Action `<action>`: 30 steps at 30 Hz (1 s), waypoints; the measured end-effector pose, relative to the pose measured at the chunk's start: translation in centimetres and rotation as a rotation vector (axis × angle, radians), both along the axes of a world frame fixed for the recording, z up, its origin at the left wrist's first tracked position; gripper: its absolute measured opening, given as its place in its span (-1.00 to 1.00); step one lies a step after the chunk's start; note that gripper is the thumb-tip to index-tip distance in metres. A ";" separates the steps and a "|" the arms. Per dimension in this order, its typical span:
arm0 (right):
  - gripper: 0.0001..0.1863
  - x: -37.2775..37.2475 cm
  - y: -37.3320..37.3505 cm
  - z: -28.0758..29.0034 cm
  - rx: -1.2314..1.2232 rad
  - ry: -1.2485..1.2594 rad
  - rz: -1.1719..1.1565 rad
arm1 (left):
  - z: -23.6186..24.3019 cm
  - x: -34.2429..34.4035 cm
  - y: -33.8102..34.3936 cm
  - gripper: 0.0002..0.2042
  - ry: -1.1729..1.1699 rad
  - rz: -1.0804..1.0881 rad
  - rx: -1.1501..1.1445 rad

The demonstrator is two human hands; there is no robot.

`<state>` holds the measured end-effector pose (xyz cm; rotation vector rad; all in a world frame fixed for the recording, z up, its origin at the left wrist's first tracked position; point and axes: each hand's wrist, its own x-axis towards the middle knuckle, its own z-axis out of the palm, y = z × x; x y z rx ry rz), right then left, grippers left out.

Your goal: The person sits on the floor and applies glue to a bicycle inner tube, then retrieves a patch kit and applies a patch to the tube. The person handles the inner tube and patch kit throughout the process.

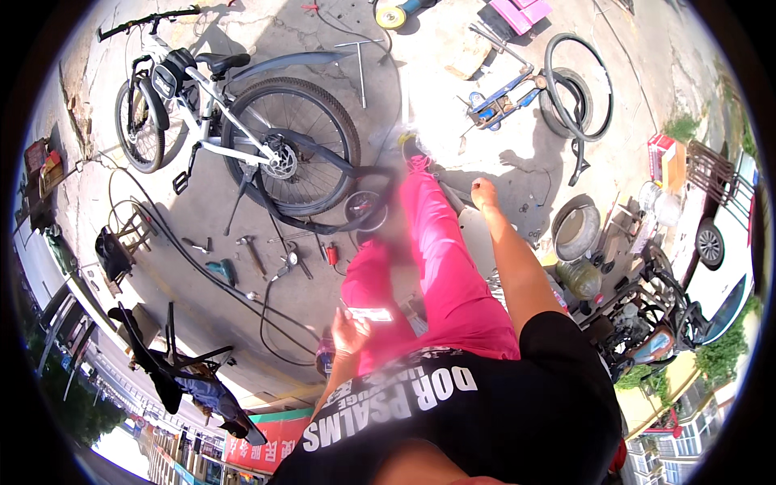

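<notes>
With our left hand [350, 332] we are holding a small, flat white packet [376, 314], fingers and thumb clamped on its near end, just in front of our bright pink trousers [436, 234]. Our right hand [483, 194] is hanging well apart from it, beyond the right knee, its fingers curling in; we cannot tell whether it is gripping anything.

On the sunlit concrete ground [198, 212], a white-framed bicycle with black tyres [234, 152] is standing ahead and to our left. A long black rubber tube [327, 155] is looping across its rear wheel and over a round basin [350, 212], coming between us and the bicycle. Nearer our left side, a wooden-handled hammer [257, 260], a teal power tool [221, 271] and a small red cylinder [331, 255] are lying loose, while a long black hose [172, 230] is trailing past them.

Ahead to the right, a blue metal jack [493, 105] is sitting beside a stack of black tyres [561, 105].
</notes>
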<state>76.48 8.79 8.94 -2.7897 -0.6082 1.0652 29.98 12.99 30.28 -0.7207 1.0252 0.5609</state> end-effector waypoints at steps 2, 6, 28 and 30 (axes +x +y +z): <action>-0.82 4.9 5.4 -4.8 -0.006 -0.091 -0.025 | -2.2 3.1 -1.1 -0.72 -0.132 0.082 -0.080; -0.69 14.7 14.5 -13.3 -0.082 -0.158 -0.037 | -6.1 6.2 -4.3 -0.71 0.036 0.120 -0.271; 0.42 25.5 31.1 -35.4 -0.295 -0.372 -0.496 | -9.0 10.9 -5.1 -0.46 0.098 0.332 -0.162; 0.36 26.2 30.0 -34.1 -0.237 -0.314 -0.485 | -8.8 10.7 -5.3 -0.40 0.108 0.370 -0.245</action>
